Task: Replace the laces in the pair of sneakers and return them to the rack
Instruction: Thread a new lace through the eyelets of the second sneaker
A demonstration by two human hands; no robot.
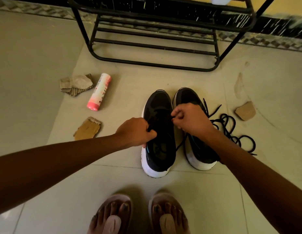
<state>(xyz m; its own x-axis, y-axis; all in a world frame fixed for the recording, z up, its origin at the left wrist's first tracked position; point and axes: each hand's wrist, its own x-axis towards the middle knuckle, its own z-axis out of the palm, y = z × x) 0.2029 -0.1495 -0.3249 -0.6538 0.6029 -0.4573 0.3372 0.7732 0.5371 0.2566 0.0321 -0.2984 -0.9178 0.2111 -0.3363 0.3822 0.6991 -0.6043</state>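
Head view, hands: Your left hand [136,132] grips a black lace [149,128] at the left edge of the left sneaker [159,154]. Your right hand [190,119] pinches a lace end above the same shoe's right side.
Sneakers: The black, white-soled pair stands side by side on the tiled floor [37,81], toes toward the shoe rack [155,46]. Your right forearm crosses the right sneaker [202,156].
Loose laces: A black tangle [219,121] lies just right of the right sneaker.
Floor litter: A pink spray can [99,92] lies to the left among cardboard scraps [87,128].
Foreground: Your sandalled feet [113,215] stand near the heels.
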